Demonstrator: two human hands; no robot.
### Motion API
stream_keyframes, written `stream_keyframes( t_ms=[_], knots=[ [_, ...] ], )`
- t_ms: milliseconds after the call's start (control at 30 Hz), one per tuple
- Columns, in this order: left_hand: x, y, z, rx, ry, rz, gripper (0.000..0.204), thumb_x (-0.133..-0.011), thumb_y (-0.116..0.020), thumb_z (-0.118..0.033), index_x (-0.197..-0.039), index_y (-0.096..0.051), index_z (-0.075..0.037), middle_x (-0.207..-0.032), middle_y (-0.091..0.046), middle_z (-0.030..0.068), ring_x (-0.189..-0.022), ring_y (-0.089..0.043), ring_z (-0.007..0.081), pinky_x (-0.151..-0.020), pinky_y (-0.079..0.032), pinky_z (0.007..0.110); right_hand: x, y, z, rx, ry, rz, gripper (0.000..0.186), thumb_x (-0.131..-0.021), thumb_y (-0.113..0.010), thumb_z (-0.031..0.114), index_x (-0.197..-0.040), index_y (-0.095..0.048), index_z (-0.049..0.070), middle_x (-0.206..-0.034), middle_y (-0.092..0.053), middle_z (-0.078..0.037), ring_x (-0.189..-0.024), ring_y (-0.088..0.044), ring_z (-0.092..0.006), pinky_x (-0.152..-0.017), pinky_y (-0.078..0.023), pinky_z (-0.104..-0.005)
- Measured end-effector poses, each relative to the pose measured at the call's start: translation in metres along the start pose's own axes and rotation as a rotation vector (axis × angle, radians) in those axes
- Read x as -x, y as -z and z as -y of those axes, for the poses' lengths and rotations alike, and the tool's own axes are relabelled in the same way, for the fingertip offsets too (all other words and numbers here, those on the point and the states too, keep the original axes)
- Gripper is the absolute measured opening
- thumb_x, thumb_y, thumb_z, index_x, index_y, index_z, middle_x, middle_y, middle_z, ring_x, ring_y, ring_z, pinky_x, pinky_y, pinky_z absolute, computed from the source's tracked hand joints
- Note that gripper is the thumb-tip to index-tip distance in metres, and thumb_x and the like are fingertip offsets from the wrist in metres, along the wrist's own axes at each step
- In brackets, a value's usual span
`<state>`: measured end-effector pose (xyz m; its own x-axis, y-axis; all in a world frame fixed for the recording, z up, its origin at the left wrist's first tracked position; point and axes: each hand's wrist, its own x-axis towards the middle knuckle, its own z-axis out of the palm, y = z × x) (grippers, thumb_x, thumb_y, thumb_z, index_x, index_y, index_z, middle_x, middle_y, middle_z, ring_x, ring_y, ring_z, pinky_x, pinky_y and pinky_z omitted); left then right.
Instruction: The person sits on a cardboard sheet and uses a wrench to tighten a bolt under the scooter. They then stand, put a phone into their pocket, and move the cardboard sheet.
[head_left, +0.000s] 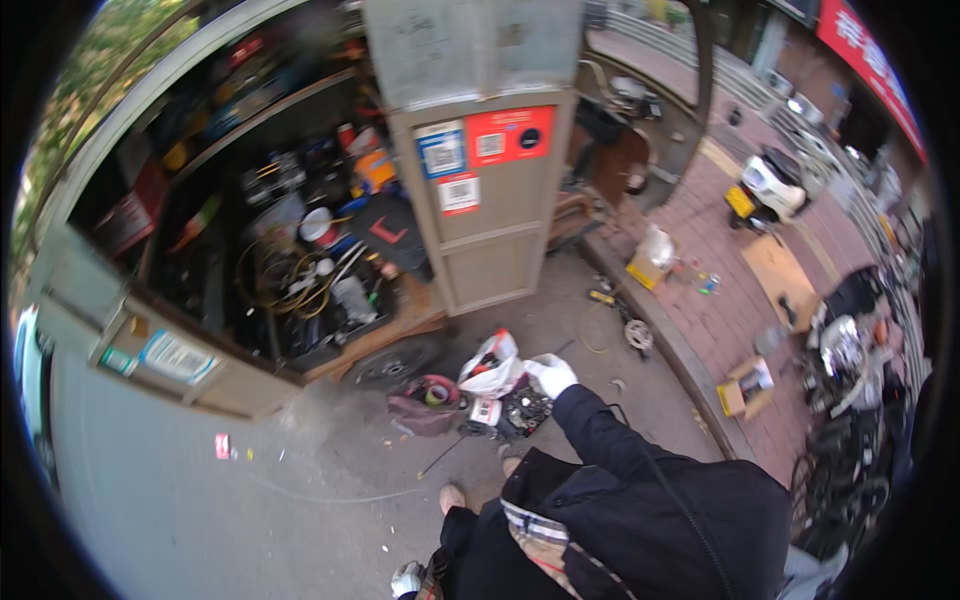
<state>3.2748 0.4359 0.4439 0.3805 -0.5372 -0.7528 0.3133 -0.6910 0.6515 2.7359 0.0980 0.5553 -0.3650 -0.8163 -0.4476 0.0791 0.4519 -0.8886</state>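
My right hand, in a white glove, reaches over the far right side of a black heap of small metal parts on the ground. Its fingers look bent; a thin grey thing shows just beyond them, and what they hold is unclear. Left of it stands a white plastic bag with dark and red things inside. A dark red bag slumps farther left, and a white container with a label sits between. My left hand, also gloved, is low beside my leg, fingers curled; anything in it is hidden.
A vehicle with an open cargo box full of tools, cables and parts stands ahead. Its beige panel rises nearby, with a tire below. A kerb runs along the right, beyond which are cardboard boxes and a white scooter.
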Motion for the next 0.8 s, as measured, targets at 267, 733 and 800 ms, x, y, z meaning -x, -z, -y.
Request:
stream_keyframes(
  t_ms=[267, 733, 800],
  knots=[
    [-0.181, -0.005, -0.12, -0.533, 0.069, 0.436, 0.039, -0.103, -0.072, -0.031, -0.126, -0.076, 0.0, -0.112, -0.079, 0.0164, -0.097, -0.079, 0.0306, -0.082, -0.063, 0.048, 0.14, 0.077, -0.03, 0.168, 0.01, -0.429, 0.073, -0.095, -0.084, 0.053, -0.137, -0.072, -0.006, -0.127, -0.079, -0.024, -0.119, -0.076, -0.0332, -0.105, -0.057, -0.0411],
    [-0.128, -0.28, -0.164, -0.768, -0.179, 0.702, 0.019, -0.104, -0.068, -0.008, -0.12, -0.069, 0.002, -0.1, -0.074, 0.0149, -0.081, -0.077, 0.0326, -0.072, -0.067, 0.051, 0.422, 0.287, -0.281, -0.494, -0.225, -1.202, 0.063, -0.096, -0.086, 0.042, -0.14, -0.066, 0.001, -0.111, -0.075, -0.014, -0.088, -0.073, -0.0278, -0.077, -0.059, -0.0409],
    [-0.103, -0.32, -0.144, -0.742, -0.223, 0.687, 0.02, -0.105, -0.066, -0.008, -0.122, -0.067, 0.003, -0.098, -0.074, 0.0142, -0.079, -0.076, 0.0314, -0.07, -0.067, 0.05, 0.437, 0.33, -0.306, -0.699, -0.233, -1.29, 0.068, -0.099, -0.081, 0.046, -0.146, -0.061, 0.001, -0.114, -0.074, -0.017, -0.092, -0.073, -0.0329, -0.079, -0.06, -0.0463]
  ],
)
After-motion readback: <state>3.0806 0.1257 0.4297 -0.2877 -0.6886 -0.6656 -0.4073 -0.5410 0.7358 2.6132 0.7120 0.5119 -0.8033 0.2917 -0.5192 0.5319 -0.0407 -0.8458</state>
